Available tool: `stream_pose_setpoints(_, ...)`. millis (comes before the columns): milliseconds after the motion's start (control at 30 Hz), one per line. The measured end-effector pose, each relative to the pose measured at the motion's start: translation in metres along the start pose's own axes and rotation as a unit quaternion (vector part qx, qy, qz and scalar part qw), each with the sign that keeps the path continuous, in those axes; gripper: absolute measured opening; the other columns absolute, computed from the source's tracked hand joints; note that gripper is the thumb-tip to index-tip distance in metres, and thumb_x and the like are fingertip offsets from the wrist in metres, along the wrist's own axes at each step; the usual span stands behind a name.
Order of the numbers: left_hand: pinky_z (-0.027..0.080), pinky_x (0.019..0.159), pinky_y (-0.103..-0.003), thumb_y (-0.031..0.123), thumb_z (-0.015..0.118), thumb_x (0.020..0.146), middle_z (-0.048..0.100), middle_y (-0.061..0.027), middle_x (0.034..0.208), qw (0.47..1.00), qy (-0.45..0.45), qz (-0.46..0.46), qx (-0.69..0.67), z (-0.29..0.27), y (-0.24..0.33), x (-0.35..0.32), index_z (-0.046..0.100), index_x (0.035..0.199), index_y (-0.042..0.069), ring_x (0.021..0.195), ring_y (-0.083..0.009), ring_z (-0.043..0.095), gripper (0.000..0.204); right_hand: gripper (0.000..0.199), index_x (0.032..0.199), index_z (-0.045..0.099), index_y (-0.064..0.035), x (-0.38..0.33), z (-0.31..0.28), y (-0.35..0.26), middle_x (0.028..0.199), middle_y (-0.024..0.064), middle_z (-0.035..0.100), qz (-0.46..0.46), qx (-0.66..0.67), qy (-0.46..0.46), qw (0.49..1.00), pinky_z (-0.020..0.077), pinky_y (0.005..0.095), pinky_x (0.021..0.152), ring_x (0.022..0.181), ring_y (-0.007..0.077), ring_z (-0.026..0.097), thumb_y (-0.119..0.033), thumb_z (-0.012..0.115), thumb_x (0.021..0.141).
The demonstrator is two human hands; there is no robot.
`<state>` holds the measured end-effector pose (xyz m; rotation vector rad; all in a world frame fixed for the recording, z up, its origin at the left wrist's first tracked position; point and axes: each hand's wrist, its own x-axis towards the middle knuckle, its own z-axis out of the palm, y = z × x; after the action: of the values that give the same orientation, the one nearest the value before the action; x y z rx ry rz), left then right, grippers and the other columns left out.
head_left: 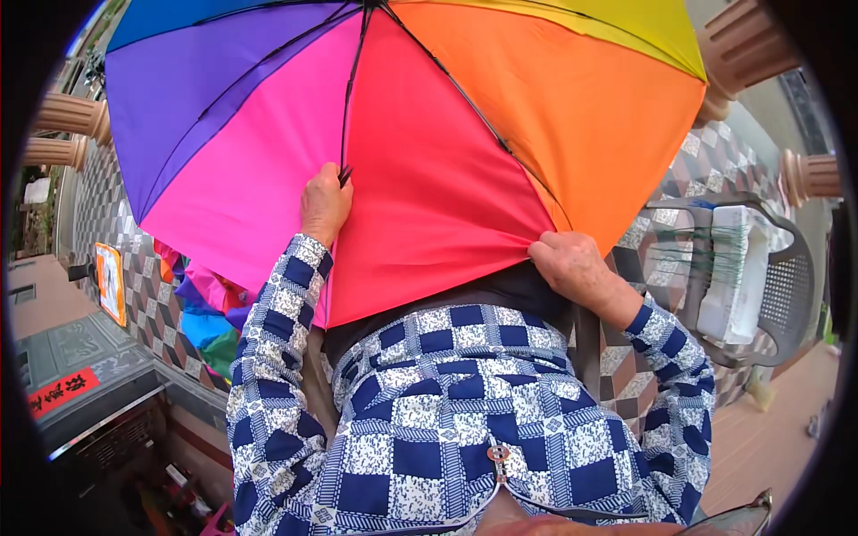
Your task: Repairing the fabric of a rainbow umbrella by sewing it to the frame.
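A rainbow umbrella (420, 161) is spread open in front of me, its inner side with thin black ribs facing me. My left hand (324, 207) is closed at the rib between the pink and red panels. A small dark piece (346, 176) sticks out by its fingertips; I cannot make out whether it belongs to the rib. My right hand (581, 275) pinches the edge of the red panel near the orange one, and creases run across the cloth from its fingers. The near hem lies over my lap.
To the right stands a grey chair (786, 308) bearing a white box (735, 277) with thin green strands over it. Left of my arm, colourful cloth (207, 326) is heaped by the patterned tile floor (147, 295). Pinkish columns (746, 45) rise beyond the umbrella.
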<state>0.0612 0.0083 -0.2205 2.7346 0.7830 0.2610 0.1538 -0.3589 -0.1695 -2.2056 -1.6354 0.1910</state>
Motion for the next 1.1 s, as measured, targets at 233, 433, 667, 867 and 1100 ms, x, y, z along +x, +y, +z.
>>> stream_pose_setpoints(233,0.046,0.065,-0.047,0.021,0.061,0.078,0.061,-0.0199,0.074,0.989,0.000,-0.057,-0.136,0.021,0.033,-0.008,0.055,0.082,0.003,0.074,-0.0385,0.060,0.020,0.006,0.072,0.050,-0.0063,0.019,-0.059,0.060,0.065,0.0104,0.049,0.042,-0.105,0.114,0.987,0.0434,0.0389,0.055,0.062,0.0299,0.054,-0.008,0.056,0.073)
stream_pose_setpoints(433,0.046,0.062,-0.041,0.022,0.061,0.078,0.061,-0.0154,0.069,0.991,0.016,-0.072,-0.113,0.053,0.047,-0.024,0.055,0.083,0.003,0.065,-0.0319,0.060,0.021,0.006,0.075,0.054,-0.0056,-0.006,-0.034,0.072,0.067,0.0119,0.053,0.086,-0.126,-0.023,0.988,0.0434,0.0391,0.056,0.065,0.0316,0.055,-0.011,0.058,0.073)
stream_pose_setpoints(667,0.047,0.053,-0.038,0.020,0.059,0.081,0.060,-0.0135,0.070,0.960,-0.069,-0.116,-0.247,0.053,0.050,-0.019,0.053,0.086,0.002,0.059,-0.0275,0.060,0.019,0.013,0.092,0.056,-0.0017,0.067,-0.053,-0.015,0.070,0.0072,0.054,0.201,0.286,-0.025,0.937,0.0421,0.0270,0.055,0.062,0.0136,0.053,-0.007,0.056,0.080)
stream_pose_setpoints(867,0.042,0.037,-0.021,0.014,0.052,0.088,0.057,-0.0072,0.065,0.773,-0.115,-0.255,-0.569,0.048,0.045,-0.018,0.050,0.089,0.000,0.047,-0.0147,0.057,0.014,0.012,0.093,0.057,-0.0025,0.120,0.028,-0.007,0.072,0.0045,0.053,0.175,0.442,0.000,0.880,0.0433,0.0242,0.062,0.069,0.0114,0.052,-0.006,0.053,0.082)
stream_pose_setpoints(1100,0.043,0.037,-0.023,0.013,0.050,0.089,0.056,-0.0097,0.066,0.714,-0.095,-0.322,-0.614,0.044,0.043,-0.023,0.049,0.092,-0.001,0.046,-0.0176,0.057,0.015,0.014,0.092,0.061,-0.0052,0.154,0.084,-0.003,0.077,0.0107,0.058,0.145,0.198,0.075,0.966,0.0470,0.0343,0.067,0.075,0.0251,0.058,-0.009,0.055,0.080)
